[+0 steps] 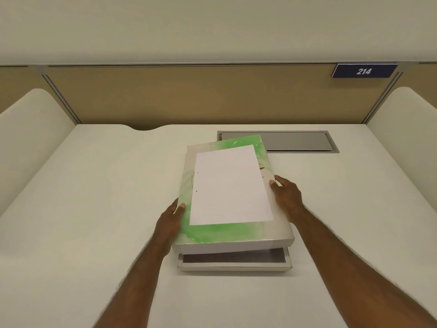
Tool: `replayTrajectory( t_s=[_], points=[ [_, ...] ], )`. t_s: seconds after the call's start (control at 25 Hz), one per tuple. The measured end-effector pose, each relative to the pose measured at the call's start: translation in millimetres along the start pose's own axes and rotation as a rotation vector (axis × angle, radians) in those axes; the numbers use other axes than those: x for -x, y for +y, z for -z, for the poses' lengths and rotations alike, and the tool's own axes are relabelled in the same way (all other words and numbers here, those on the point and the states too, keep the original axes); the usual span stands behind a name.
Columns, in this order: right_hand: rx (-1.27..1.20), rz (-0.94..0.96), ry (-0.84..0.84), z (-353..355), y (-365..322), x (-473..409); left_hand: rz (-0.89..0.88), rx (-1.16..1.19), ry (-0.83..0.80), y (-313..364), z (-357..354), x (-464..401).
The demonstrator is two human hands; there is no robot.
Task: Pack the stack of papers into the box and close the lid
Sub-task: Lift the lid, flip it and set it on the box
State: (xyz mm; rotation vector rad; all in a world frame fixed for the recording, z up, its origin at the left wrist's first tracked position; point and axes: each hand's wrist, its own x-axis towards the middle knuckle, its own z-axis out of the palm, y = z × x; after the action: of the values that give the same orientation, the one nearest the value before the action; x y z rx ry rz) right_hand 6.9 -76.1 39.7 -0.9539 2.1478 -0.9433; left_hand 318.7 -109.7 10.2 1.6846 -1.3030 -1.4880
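While left hand (173,217) and right hand (285,194) clasp the lid (227,233) by its long sides, papers (230,184) atop, it sits skewed above the box (234,265) on the table (94,185)

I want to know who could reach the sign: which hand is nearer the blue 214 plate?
Right. The right hand grips the lid's right edge, below and left of the 214 plate; the left hand grips the lid's left edge, farther away.

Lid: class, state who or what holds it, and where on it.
Both hands hold the lid: left hand on its left edge, right hand on its right edge.
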Motion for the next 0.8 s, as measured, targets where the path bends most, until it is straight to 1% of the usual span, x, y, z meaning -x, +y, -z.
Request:
replayTrajectory(
  t_s=[0.16,0.32,0.64,0.8],
  points=[
    [-0.053,-0.039,0.036,4,0,-9,-0.001,-0.088,-0.023,17,0,-11],
    [-0.054,-0.097,0.021,3,8,-10,0.02,-0.147,-0.034,23,3,-19],
    [0.002,-0.085,0.023,-4,26,9,-0.03,-0.304,0.018,3,-2,-4],
    [0.044,-0.077,0.039,-5,32,17,-0.036,-0.38,-0.001,-7,2,2]
  ],
)
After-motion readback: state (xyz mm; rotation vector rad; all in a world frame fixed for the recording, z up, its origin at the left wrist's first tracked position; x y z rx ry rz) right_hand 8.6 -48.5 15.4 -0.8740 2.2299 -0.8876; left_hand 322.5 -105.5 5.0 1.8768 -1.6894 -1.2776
